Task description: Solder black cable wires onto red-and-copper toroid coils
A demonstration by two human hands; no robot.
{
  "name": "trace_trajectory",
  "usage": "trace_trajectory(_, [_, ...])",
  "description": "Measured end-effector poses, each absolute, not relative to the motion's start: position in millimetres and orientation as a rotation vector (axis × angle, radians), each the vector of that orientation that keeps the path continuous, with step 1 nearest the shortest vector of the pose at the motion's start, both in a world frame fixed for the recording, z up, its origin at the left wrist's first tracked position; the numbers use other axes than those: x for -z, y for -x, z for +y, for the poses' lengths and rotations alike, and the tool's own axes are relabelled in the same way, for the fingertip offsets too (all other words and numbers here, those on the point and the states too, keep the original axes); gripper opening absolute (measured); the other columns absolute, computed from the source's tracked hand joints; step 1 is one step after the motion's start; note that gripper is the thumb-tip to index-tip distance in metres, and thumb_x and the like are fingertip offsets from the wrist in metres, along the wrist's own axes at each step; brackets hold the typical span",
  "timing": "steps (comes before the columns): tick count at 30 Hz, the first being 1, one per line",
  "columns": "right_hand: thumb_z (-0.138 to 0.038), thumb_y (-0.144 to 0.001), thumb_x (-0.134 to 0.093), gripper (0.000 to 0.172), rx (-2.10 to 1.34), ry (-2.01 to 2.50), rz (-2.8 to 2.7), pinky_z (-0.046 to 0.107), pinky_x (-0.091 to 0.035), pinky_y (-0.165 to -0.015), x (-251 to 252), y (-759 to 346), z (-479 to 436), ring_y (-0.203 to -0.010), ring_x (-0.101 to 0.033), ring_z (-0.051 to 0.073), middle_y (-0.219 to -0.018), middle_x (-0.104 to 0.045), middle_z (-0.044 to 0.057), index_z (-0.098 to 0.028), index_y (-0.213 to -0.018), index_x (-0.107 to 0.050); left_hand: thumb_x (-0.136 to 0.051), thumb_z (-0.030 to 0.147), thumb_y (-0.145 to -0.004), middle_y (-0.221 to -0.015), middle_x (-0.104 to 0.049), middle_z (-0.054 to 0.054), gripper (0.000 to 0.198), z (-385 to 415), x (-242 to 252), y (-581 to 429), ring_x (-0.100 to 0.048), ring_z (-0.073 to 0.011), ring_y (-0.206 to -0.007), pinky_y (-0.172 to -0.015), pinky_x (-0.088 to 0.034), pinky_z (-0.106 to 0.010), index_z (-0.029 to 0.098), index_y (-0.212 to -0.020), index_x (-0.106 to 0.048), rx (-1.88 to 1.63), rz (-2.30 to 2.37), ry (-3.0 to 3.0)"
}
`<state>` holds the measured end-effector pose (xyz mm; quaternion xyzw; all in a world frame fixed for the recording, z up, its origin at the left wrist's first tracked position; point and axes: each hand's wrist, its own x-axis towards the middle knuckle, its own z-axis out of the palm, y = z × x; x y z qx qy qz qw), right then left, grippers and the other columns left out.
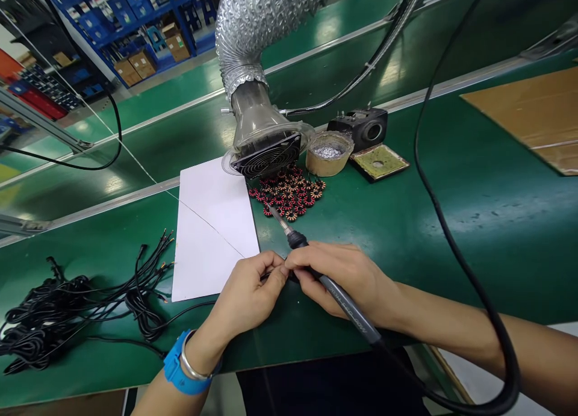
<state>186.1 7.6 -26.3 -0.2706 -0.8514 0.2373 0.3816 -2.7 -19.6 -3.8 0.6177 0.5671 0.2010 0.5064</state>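
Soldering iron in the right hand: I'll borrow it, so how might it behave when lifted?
The soldering iron probably stays stiff, given its straight body. Laid down, it may roll: the handle looks round. The black cord looping off its end might drag.

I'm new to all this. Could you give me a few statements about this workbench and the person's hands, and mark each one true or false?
1. The right hand holds a soldering iron. True.
2. The blue wristband is on the right arm. False: the blue wristband is worn at the wrist of the left hand.
3. A white sheet lies on the green table. True.
4. The small wire-wound rings sit inside the round bowl. False: the rings lie in a pile on the table, beside the bowl.
5. In the picture, a heap of black cables lies left of the white sheet. True.
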Motion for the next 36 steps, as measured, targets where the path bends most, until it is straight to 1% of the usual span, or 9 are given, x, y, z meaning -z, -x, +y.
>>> trace_trajectory(3, [-0.005,-0.085,-0.046,0.024,-0.623,0.721,-2.165,0.025,-0.044,-0.06,29.0,-185.4,5.8,-0.065,-0.057,0.014,-0.076,-0.06,0.001,-0.018,-0.101,-0.057,-0.047,0.042,-0.094,-0.061,-0.036,0.006,0.032,-19.0,7.9,1.6,-0.03,-0.0093,-0.056,-0.05,-0.026,-0.022,0.017,-0.075,-0.052,-0.512,1.357,-1.395])
trace_trajectory(6, [-0.005,-0.085,-0.046,0.024,-0.646,0.734,-2.149,0.025,-0.045,-0.06,28.3,-186.2,5.0,-0.064,-0.057,0.014,-0.076,-0.06,0.001,-0.018,-0.102,-0.058,-0.049,0.038,-0.092,-0.06,-0.035,0.007,0.028,-18.3,10.6,0.9,-0.028,-0.0086,-0.054,-0.049,-0.025,-0.022,0.017,-0.073,-0.051,-0.535,1.358,-1.337])
trace_trajectory(12, [-0.003,-0.083,-0.05,0.028,-0.614,0.738,-2.019,0.025,-0.05,-0.068,22.2,-199.2,0.5,-0.071,-0.062,0.014,-0.086,-0.066,0.002,-0.021,-0.105,-0.055,-0.049,0.026,-0.088,-0.061,-0.04,0.006,0.016,-20.4,10.2,-1.9,-0.033,-0.0085,-0.055,-0.052,-0.027,-0.021,0.017,-0.075,-0.054,-0.56,1.414,-1.33])
trace_trajectory(17, [-0.004,-0.082,-0.051,0.028,-0.645,0.781,-1.999,0.024,-0.051,-0.068,30.4,-201.4,-5.3,-0.072,-0.064,0.014,-0.087,-0.067,0.002,-0.021,-0.104,-0.054,-0.047,0.029,-0.089,-0.061,-0.043,0.006,0.018,-21.1,11.1,-3.0,-0.034,-0.0093,-0.055,-0.051,-0.027,-0.022,0.017,-0.077,-0.055,-0.564,1.437,-1.338])
trace_trajectory(20, [-0.006,-0.083,-0.051,0.025,-0.687,0.795,-2.026,0.025,-0.05,-0.069,36.9,-194.3,-5.1,-0.075,-0.064,0.015,-0.087,-0.067,0.002,-0.021,-0.102,-0.055,-0.048,0.03,-0.089,-0.059,-0.041,0.006,0.02,-20.4,10.9,-3.2,-0.034,-0.0093,-0.055,-0.051,-0.028,-0.022,0.017,-0.074,-0.054,-0.584,1.454,-1.337])
trace_trajectory(22, [-0.008,-0.084,-0.05,0.022,-0.682,0.817,-2.044,0.024,-0.048,-0.067,39.5,-188.5,-3.5,-0.072,-0.062,0.014,-0.083,-0.065,0.001,-0.021,-0.1,-0.056,-0.049,0.03,-0.089,-0.059,-0.041,0.006,0.021,-20.2,10.4,-3.8,-0.034,-0.0092,-0.055,-0.052,-0.028,-0.021,0.017,-0.072,-0.052,-0.596,1.455,-1.336])
trace_trajectory(25, [-0.008,-0.084,-0.047,0.022,-0.621,0.882,-2.053,0.023,-0.045,-0.063,41.0,-181.2,-1.2,-0.065,-0.058,0.013,-0.077,-0.061,0.0,-0.02,-0.098,-0.058,-0.049,0.031,-0.089,-0.06,-0.042,0.006,0.023,-21.2,10.3,-5.8,-0.035,-0.0094,-0.056,-0.053,-0.029,-0.021,0.018,-0.071,-0.049,-0.617,1.451,-1.332])
trace_trajectory(29, [-0.008,-0.083,-0.045,0.026,-0.579,0.947,-2.062,0.021,-0.044,-0.059,40.6,-177.0,-1.3,-0.062,-0.054,0.012,-0.076,-0.057,0.0,-0.019,-0.1,-0.061,-0.048,0.036,-0.091,-0.06,-0.038,0.006,0.027,-23.5,11.8,-9.0,-0.034,-0.0098,-0.057,-0.054,-0.029,-0.021,0.018,-0.071,-0.047,-0.645,1.459,-1.338])
trace_trajectory(36, [-0.008,-0.081,-0.047,0.027,-0.42,0.851,-2.007,0.025,-0.046,-0.056,36.5,-187.6,-4.3,-0.059,-0.057,0.014,-0.074,-0.06,0.002,-0.017,-0.102,-0.061,-0.049,0.038,-0.091,-0.058,-0.038,0.006,0.028,-25.3,11.0,-10.9,-0.033,-0.0099,-0.055,-0.052,-0.027,-0.021,0.018,-0.073,-0.049,-0.637,1.504,-1.36])
